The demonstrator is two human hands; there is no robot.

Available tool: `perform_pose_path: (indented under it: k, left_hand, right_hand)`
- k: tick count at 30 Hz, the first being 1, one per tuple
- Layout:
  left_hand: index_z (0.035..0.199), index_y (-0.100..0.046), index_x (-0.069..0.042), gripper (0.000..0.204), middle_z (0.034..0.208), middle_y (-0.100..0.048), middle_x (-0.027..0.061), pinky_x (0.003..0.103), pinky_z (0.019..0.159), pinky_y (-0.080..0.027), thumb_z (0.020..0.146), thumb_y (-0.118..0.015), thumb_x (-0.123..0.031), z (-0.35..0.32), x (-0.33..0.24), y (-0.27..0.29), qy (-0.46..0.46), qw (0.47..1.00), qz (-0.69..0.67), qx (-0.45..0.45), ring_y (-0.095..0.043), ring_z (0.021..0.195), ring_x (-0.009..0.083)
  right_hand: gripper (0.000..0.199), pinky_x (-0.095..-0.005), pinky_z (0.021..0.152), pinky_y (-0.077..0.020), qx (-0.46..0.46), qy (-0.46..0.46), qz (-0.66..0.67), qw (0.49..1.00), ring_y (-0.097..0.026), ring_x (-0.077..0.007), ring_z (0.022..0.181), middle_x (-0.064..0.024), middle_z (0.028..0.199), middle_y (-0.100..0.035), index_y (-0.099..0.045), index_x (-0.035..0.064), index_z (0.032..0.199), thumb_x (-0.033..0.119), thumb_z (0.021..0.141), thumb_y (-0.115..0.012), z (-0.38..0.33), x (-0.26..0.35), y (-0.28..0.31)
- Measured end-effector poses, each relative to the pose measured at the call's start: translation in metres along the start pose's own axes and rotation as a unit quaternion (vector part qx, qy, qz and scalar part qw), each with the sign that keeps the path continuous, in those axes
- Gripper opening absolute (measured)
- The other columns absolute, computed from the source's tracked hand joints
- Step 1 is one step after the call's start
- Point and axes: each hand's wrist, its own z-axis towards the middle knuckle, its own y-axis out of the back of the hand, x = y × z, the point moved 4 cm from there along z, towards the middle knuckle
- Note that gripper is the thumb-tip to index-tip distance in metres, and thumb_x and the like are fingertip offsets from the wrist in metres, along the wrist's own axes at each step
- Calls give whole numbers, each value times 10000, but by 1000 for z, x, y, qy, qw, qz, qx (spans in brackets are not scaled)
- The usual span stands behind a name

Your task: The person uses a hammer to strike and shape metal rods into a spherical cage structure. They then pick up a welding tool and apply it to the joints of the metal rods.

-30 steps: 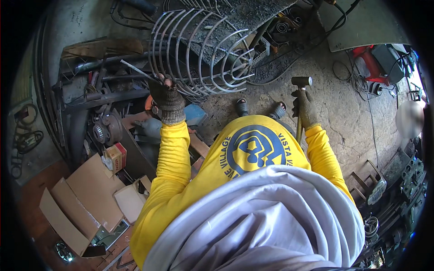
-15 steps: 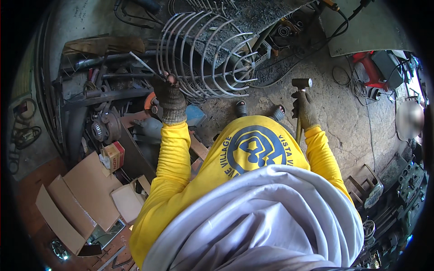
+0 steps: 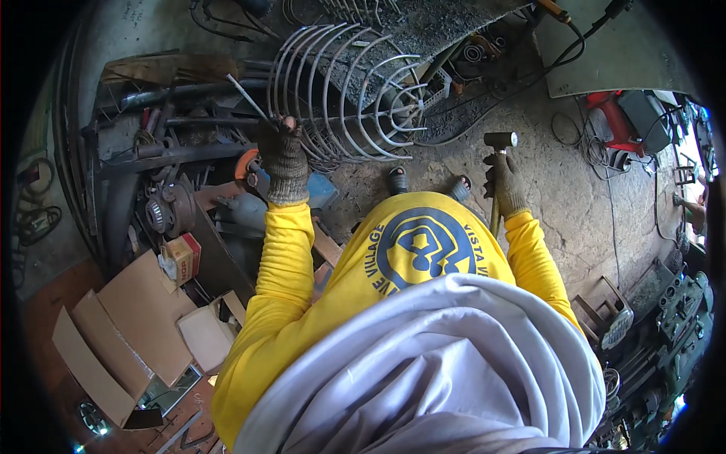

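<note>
My left hand, in a dark knitted glove with bare fingertips, is closed on a thin pale metal rod that slants up and left. Right beside it is a cage of curved metal rods, its ribs bowed and joined at a hub at the right end. Whether the rod belongs to the cage I cannot tell. My right hand, gloved alike, grips a hammer by the handle just under its head. The hammer is upright, apart from the cage.
Steel bars and scrap crowd the left side, above open cardboard boxes. A dark grit-covered plate lies beyond the cage. On the right are a red and grey machine with cables, a small metal stool and dark machine parts.
Both hands keep their grips, and the hammer stays upright. The rod and cage have shifted slightly in view. At the far right edge, another person has moved.
</note>
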Motion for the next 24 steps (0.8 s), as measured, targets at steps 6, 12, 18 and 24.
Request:
perform_pose_path:
  k: [6,12,18,24]
  left_hand:
    - [1170,-599,26,395,1089,-631,204,436,911,-476,973,-630,-316,25,-42,24,248,940,-211,105,-604,1028,362]
    - [1116,-574,18,357,1018,-624,152,380,858,-484,997,-599,-317,-4,0,2,9,995,-100,5,-608,958,284]
    - [1056,-578,9,275,966,-640,140,373,794,-488,1026,-542,-262,0,-12,-5,299,856,-416,69,-624,888,296]
    - [1141,-593,24,299,1014,-645,159,371,842,-497,1020,-552,-246,-15,19,-13,135,954,-254,82,-633,950,303]
  right_hand:
    - [419,-272,512,-470,-6,-4,-10,1000,-565,-128,599,-61,779,-593,-654,44,1110,419,1038,-480,0,-4,3]
    - [421,-279,452,-461,-6,10,-19,1000,-532,-134,516,-38,722,-554,-625,48,1112,438,1038,-483,7,-11,2]
    - [446,-276,498,-472,-1,6,-31,999,-565,-141,586,-66,773,-585,-643,43,1120,451,1029,-486,5,-11,2]
    - [442,-270,527,-473,8,-9,-32,999,-584,-137,632,-80,808,-599,-660,39,1123,442,1017,-511,4,-6,-1]
